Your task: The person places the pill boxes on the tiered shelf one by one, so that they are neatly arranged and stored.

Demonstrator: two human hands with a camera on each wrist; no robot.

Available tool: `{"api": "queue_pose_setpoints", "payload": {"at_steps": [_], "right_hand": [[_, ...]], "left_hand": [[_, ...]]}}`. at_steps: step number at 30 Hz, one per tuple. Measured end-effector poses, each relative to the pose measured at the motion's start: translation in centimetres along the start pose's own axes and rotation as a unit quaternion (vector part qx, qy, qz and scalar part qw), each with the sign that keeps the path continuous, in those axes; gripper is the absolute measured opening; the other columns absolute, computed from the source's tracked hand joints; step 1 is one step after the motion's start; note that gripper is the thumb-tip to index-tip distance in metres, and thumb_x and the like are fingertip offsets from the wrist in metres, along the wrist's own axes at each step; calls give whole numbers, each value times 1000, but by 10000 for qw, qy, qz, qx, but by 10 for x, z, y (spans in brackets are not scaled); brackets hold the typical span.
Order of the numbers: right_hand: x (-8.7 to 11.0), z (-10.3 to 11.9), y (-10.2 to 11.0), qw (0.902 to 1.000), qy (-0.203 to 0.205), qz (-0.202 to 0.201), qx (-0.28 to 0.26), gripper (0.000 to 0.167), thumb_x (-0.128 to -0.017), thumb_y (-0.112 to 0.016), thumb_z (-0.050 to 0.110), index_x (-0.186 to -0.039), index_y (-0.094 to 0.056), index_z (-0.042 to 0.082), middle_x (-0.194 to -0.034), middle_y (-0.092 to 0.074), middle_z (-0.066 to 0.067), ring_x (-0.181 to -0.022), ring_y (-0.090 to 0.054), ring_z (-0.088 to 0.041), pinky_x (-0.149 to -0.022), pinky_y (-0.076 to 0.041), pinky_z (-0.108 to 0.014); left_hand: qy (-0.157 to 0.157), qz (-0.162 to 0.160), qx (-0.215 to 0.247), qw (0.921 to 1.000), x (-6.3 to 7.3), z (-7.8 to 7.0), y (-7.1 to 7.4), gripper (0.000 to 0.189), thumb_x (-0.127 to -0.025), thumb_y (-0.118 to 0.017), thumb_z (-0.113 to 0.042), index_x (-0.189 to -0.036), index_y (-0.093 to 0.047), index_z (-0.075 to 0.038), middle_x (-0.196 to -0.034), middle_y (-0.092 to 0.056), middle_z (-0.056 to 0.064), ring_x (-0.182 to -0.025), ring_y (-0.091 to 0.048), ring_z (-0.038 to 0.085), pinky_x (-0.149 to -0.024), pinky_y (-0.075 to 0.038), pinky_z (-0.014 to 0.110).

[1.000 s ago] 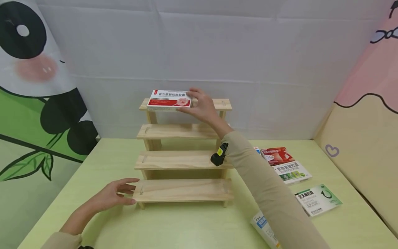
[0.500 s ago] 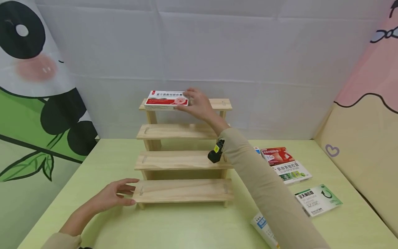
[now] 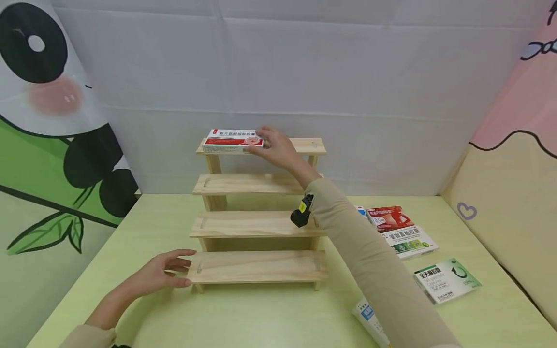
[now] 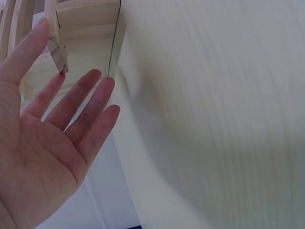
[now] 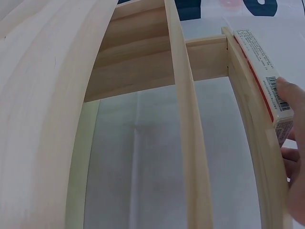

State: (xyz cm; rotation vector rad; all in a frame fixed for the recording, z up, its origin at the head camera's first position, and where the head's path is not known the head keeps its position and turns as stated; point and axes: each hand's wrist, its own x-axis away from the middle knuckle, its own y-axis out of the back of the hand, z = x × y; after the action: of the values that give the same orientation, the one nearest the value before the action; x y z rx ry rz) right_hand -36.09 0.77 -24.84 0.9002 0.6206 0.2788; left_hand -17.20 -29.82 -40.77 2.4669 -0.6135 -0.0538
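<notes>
A white and red medicine box [image 3: 232, 141] lies at the left end of the top board of a wooden four-step display rack [image 3: 256, 267]. My right hand [image 3: 278, 149] pinches the box's right end, thumb on the near side and fingers behind. In the right wrist view the medicine box [image 5: 262, 71] rests along the top board, its barcode side showing under the thumb. My left hand [image 3: 158, 273] is at the left end of the lowest board. In the left wrist view the left hand [image 4: 52, 138] has its fingers spread and nearly straight, thumb and index finger touching the board's end.
Right of the rack lie a red box [image 3: 388, 219], a white and green capsule box [image 3: 410, 240] and a pale green box [image 3: 447, 280]. A white tube or carton [image 3: 370, 321] is partly behind the right sleeve. A white cloth wall [image 3: 370, 96] stands behind the rack.
My right hand has shifted the medicine box slightly left and lowered it flatter onto the top board. The left hand stays at the lowest board.
</notes>
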Motion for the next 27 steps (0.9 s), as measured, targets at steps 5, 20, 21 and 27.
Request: {"api": "queue_pose_setpoints", "payload": {"at_steps": [5,20,21,27], "right_hand": [[1,-1,1,9999,-64,58,-54,63,-85,-60,42,-133,-45,4,-139,-39,-11,-127,-36,-25,-103,-29,-36],[5,-6,4,9988,-301,21,-382,73,-81,-65,44,-137,-38,7,-143,-34,-9,-130,-32,-23,-104,-27,-37],[6,-7,5,9986,-312,8,-432,74,-80,-65,44,-138,-36,7,-143,-35,-8,-130,-32,-23,-104,-28,-37],[13,-7,12,9974,-363,21,-621,77,-79,-67,43,-141,-32,11,-145,-32,-5,-132,-28,-21,-105,-25,-38]], "left_hand": [[-47,14,17,10000,-1,-1,0,66,-78,-72,-15,-130,-39,8,-117,-53,30,-102,-55,39,-76,-48,40],[-118,18,71,9999,-3,-2,-3,66,-77,-72,-15,-130,-39,9,-117,-53,30,-103,-54,41,-77,-48,43],[-113,24,84,9999,-3,-2,-3,66,-77,-72,-15,-130,-39,9,-117,-53,30,-103,-53,41,-77,-48,44],[-115,29,52,9999,-2,0,-3,67,-78,-72,-16,-130,-39,8,-117,-53,30,-102,-55,38,-77,-48,42]]}}
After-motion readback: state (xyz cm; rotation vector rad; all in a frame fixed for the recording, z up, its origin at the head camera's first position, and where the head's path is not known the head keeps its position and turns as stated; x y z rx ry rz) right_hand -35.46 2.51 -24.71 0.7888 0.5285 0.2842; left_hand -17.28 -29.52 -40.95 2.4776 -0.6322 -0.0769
